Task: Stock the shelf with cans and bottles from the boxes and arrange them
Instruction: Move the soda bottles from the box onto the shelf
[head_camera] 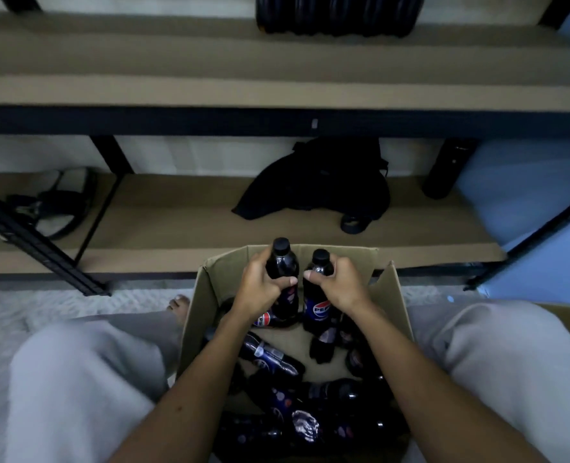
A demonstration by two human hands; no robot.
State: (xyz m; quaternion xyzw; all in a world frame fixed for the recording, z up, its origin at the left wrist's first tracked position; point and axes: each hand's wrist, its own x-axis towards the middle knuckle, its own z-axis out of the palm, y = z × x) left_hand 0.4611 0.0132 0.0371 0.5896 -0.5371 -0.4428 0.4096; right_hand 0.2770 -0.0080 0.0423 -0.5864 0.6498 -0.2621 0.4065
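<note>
**Two cola bottles held upright over the open box**

While the open cardboard box (390, 295) sits on the floor between the person's knees, one dark cola bottle is held in each hand above it. The left bottle (282, 262) is gripped by the left hand (260, 289), the fingers (253, 262) being curled round its upper body and the thumb laid across the front. The right bottle (318, 302) is gripped by the right hand (340, 285) in the same manner, just below the black cap. Both bottles are held upright, close beside each other, near the far wall of the box; whether their bases rest on anything cannot be told.

Further bottles (270, 359) of the same kind are seen lying loose and unordered in the box, several on their sides.

A black-framed shelf unit stands directly ahead. On the upper shelf (143, 61) a row of dark bottles (337, 15) is noted at the back, right of centre. On the lower shelf (176, 212) are recorded a pair of sandals (59, 202) at left, a black garment (323, 182) in the middle and a dark cylindrical object (447, 168) at right. Pale trousers (76, 379) cover both legs, and a bare foot (180, 305) shows left of the box on a light rug (26, 305).
</note>
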